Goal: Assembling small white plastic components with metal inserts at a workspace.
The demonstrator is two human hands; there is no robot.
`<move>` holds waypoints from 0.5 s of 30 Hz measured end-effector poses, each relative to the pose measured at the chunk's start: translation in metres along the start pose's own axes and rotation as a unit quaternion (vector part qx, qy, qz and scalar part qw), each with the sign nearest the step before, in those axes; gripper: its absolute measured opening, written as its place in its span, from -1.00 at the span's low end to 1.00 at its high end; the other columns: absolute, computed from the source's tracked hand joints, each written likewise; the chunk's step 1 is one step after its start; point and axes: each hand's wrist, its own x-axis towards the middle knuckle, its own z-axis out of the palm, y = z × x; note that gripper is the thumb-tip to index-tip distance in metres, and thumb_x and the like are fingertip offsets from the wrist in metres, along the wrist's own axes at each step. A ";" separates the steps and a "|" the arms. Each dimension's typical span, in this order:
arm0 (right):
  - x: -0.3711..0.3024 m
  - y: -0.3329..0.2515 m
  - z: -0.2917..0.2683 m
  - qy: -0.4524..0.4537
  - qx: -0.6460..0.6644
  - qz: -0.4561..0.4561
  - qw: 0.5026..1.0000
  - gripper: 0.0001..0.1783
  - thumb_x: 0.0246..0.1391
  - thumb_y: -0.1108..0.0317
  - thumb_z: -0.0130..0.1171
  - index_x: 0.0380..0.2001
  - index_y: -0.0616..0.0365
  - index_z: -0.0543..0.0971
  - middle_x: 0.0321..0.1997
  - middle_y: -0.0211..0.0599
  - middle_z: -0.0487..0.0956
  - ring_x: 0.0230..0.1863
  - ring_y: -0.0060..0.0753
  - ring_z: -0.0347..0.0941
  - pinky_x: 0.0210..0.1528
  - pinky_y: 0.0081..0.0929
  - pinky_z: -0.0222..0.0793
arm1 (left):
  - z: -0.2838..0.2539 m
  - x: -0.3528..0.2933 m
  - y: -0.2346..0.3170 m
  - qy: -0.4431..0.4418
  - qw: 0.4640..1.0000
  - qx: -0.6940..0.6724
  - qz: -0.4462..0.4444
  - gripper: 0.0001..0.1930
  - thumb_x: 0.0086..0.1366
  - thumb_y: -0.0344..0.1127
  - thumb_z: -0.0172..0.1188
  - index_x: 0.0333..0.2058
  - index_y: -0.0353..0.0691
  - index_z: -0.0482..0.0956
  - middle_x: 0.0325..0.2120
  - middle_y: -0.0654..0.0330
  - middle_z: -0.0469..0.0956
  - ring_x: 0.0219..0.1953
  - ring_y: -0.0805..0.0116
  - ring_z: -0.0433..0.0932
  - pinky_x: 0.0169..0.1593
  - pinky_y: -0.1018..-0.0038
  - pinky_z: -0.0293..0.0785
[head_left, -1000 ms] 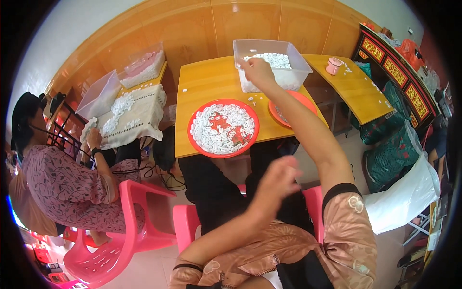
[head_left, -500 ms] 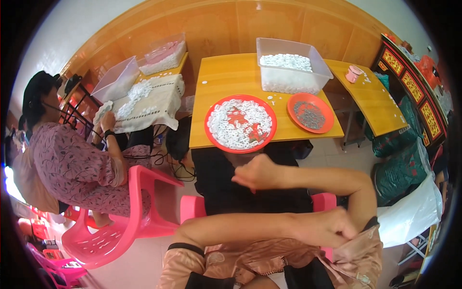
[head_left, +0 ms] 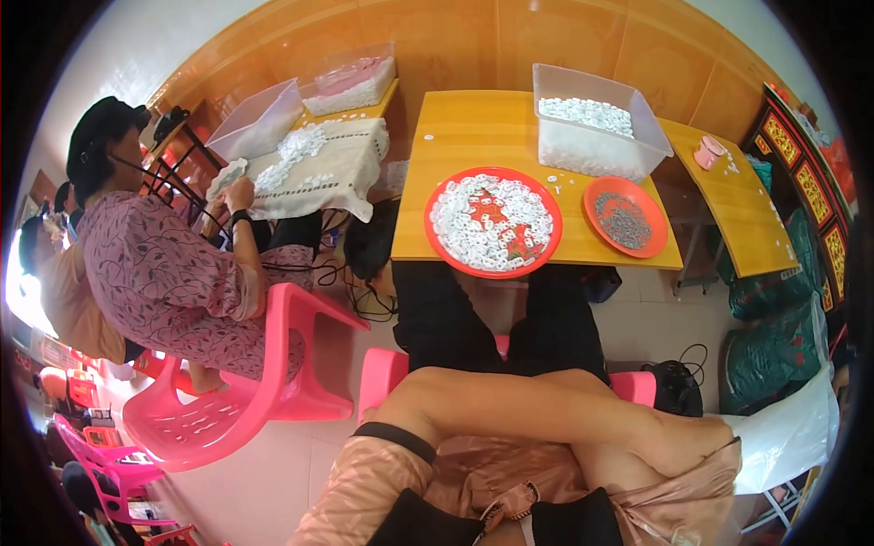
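Left of the red tray (head_left: pixel 493 274), a co-worker (head_left: pixel 164 264) sits by a cloth (head_left: pixel 353 191) bearing loose white pieces (head_left: pixel 303 141). The tray holds more; its near rim appears to overhang the table (head_left: pixel 446 136), so a bump from below could tip it. Behind and right stands the bin (head_left: pixel 583 156); beside the tray, the plate (head_left: pixel 657 214) of grey bits (head_left: pixel 628 227) could be knocked by a careless reach. Nearer and farther right, the left hand (head_left: pixel 683 446) touches a sleeve (head_left: pixel 685 496), grip unclear; the right hand is hidden, its grip unknowable.
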 end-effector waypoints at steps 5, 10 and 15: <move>-0.018 -0.010 0.001 -0.012 0.006 0.027 1.000 -0.77 -0.12 0.19 0.11 -0.65 0.07 0.40 -0.72 -0.33 0.44 -0.67 -0.34 0.44 -0.67 -0.35 0.30 | 0.013 0.003 -0.005 0.008 1.000 -0.001 0.001 -0.80 0.06 -0.34 0.10 -0.64 -0.34 0.39 -0.65 0.09 0.37 -0.52 0.21 0.40 -0.42 0.41 0.31; -0.026 -0.017 0.005 -0.010 0.010 0.047 0.999 -0.78 -0.12 0.19 0.11 -0.64 0.07 0.41 -0.72 -0.33 0.44 -0.67 -0.34 0.45 -0.67 -0.34 0.30 | 0.021 -0.001 -0.009 0.011 1.000 0.006 -0.012 -0.81 0.06 -0.35 0.10 -0.63 -0.34 0.40 -0.64 0.08 0.38 -0.51 0.20 0.41 -0.42 0.41 0.32; -0.031 -0.022 0.006 -0.011 0.010 0.063 0.998 -0.79 -0.12 0.19 0.11 -0.64 0.07 0.41 -0.71 -0.33 0.45 -0.66 -0.34 0.45 -0.66 -0.34 0.31 | 0.028 -0.004 -0.013 0.011 1.000 0.018 -0.021 -0.82 0.06 -0.35 0.11 -0.61 -0.34 0.41 -0.63 0.07 0.39 -0.50 0.19 0.42 -0.41 0.40 0.33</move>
